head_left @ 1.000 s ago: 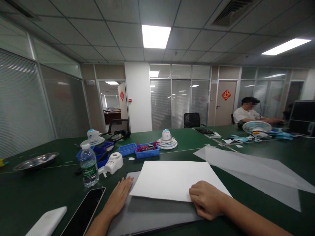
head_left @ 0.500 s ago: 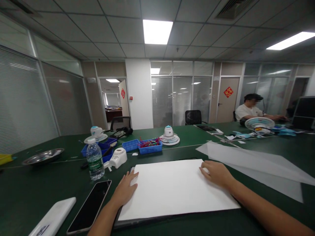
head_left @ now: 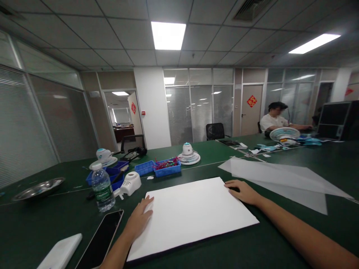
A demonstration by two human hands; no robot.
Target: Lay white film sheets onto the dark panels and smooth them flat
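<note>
A large white sheet of paper (head_left: 193, 216) lies in front of me on the green table, with a thin dark edge showing under its near side. My left hand (head_left: 139, 219) rests on the sheet's left edge, fingers stretched out and apart. At the upper right edge is my right hand (head_left: 244, 192), its fingers extended and touching the sheet near the corner, the thumb apart below them. Neither hand grips anything that I can see. What lies under the sheet is mostly hidden.
Left of the sheet are a phone (head_left: 101, 239), a white slab (head_left: 60, 252), a water bottle (head_left: 103, 188) and a white plastic housing (head_left: 131, 183). Behind stand blue bins (head_left: 167, 170) and a fan part (head_left: 188, 154). Translucent sheets (head_left: 283, 179) lie right. A person (head_left: 276, 118) sits beyond.
The view has swung to the right. My right fingers, curled at the sheet's edge before, are straighter now. The dark border at the sheet's left and near sides shows less.
</note>
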